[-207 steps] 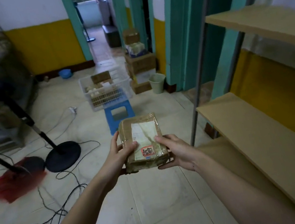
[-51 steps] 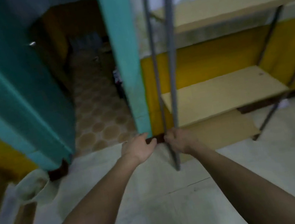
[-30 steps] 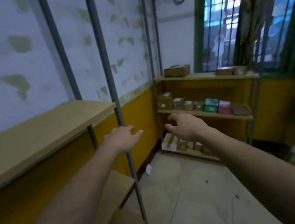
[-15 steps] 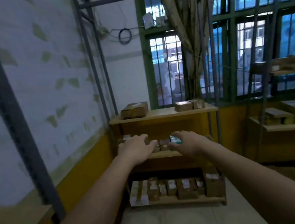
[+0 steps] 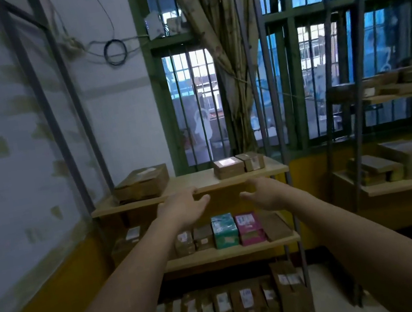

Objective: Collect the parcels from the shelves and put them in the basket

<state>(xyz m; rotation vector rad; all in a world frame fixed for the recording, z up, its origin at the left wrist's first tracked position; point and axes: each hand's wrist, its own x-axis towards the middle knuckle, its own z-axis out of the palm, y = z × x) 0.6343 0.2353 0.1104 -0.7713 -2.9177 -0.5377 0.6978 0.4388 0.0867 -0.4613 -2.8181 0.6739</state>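
**Both hands free at a rack full of parcels; plenty left to collect**

Taking the corner rack (image 5: 230, 176) as the landmark and reading from its left side: a large brown carton (image 5: 141, 183) sits on the left end of its top board. In front of that board's edge the left hand (image 5: 182, 208) is held out, fingers loosely spread, gripping nothing. The right hand (image 5: 265, 192) mirrors it just to the right, equally spread and bare. Neither touches a parcel, as far as can be told.

Behind the hands, toward the right end of the top board, two small brown boxes (image 5: 238, 164) stand side by side. On the middle board, below the hands, a row of parcels includes a teal box (image 5: 224, 230) with a pink box (image 5: 249, 228) pressed against its right side. The bottom board carries a packed row of labelled cartons (image 5: 234, 307).

To the right of the rack, a second shelf unit (image 5: 407, 180) holds more brown boxes.

The basket is out of view, so its contents cannot be judged. With at least two racks loaded and both hands bare, most of the collecting appears to remain; the step in hand looks like reaching for the next parcel.
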